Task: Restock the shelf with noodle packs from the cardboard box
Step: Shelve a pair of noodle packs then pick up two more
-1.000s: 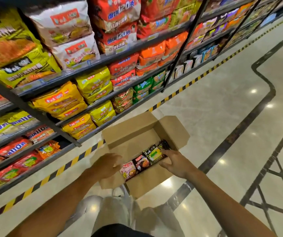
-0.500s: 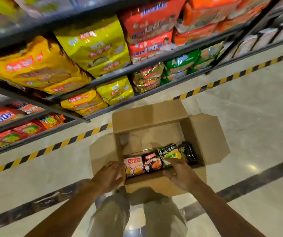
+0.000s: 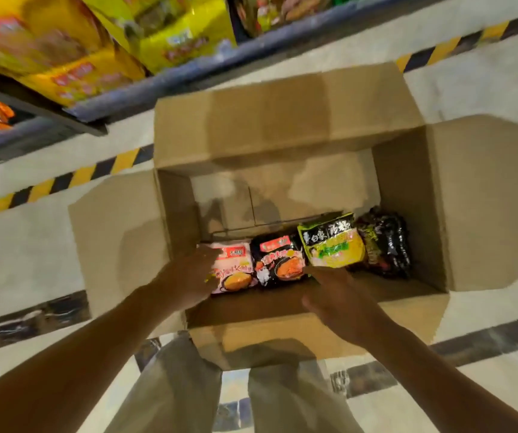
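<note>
Reaching into the cardboard box [image 3: 282,120], the left hand [image 3: 189,278] is touching the pink noodle pack [image 3: 236,270]; at three o'clock, the right hand [image 3: 339,300] is pinching the green-yellow pack [image 3: 332,242].

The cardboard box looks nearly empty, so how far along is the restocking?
Most of the cardboard box is bare, so much seems shelved already. Four packs remain along its near wall. The left hand reaches onto the pink pack; the right hand meets the yellow-green pack. Neither is lifted yet.
</note>
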Tool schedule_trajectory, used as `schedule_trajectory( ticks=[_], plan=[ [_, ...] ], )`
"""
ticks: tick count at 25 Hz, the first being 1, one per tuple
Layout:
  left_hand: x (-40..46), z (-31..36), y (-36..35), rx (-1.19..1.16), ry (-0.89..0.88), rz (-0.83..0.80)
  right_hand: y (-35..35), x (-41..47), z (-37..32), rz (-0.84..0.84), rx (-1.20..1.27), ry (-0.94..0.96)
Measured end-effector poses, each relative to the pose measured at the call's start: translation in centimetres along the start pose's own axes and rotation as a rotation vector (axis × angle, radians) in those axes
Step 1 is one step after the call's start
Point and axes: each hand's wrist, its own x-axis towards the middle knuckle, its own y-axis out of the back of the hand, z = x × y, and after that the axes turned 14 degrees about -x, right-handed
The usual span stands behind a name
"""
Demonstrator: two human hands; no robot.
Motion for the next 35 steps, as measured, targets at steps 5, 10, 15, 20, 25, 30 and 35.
schedule_trajectory(
  ticks=[5, 10, 15, 20, 25, 30, 35],
  plan=[
    [7.1, -4.0, -4.3, 0.135, 0.031, 0.044, -6.0, 4.9, 1.9, 0.007, -0.042, 0.083],
    [10.1, -4.9, -6.0, 0.487, 0.115, 0.032, -9.4, 8.2, 3.5, 0.030, -0.094, 0.063],
    [9.4, -5.9, -7.9, 0.291, 0.003, 0.211, -10.8, 9.8, 4.4, 0.030, -0.147, 0.055],
    [8.3, -6.3, -7.0, -0.123, 0.015, 0.211, -9.6, 11.3, 3.7, 0.111, -0.295, 0.104],
    [7.7, -5.1, -7.1, -0.611, 0.200, 0.111, -8.3, 15.3, 2.9, 0.264, -0.495, 0.168],
    [6.8, -4.2, -8.5, -1.023, 0.311, 0.200, -8.3, 18.5, 1.9, -0.024, -0.795, 0.054],
    [6.9, -4.2, -9.7, -0.965, 0.373, 0.203, -10.5, 16.8, 2.0, 0.152, -0.860, -0.002]
  ],
)
